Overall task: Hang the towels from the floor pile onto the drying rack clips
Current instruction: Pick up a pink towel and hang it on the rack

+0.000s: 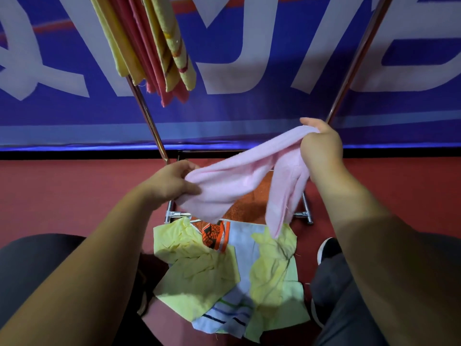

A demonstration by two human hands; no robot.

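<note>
A light pink towel (239,176) stretches between my two hands above the floor pile. My left hand (172,182) grips its lower left end. Higher up and to the right, my right hand (320,143) pinches the other end, and a loose flap hangs down from there. The floor pile (224,273) below holds pale yellow cloths, a light blue striped towel and an orange patterned one. Several yellow and pink towels (154,46) hang from the top of the drying rack at upper left; the clips are out of view.
The rack's metal legs (147,113) slant up on both sides, with a base bar and joints (174,214) on the red floor. A blue banner with white letters (249,71) covers the wall behind. My knees and a black shoe (328,248) flank the pile.
</note>
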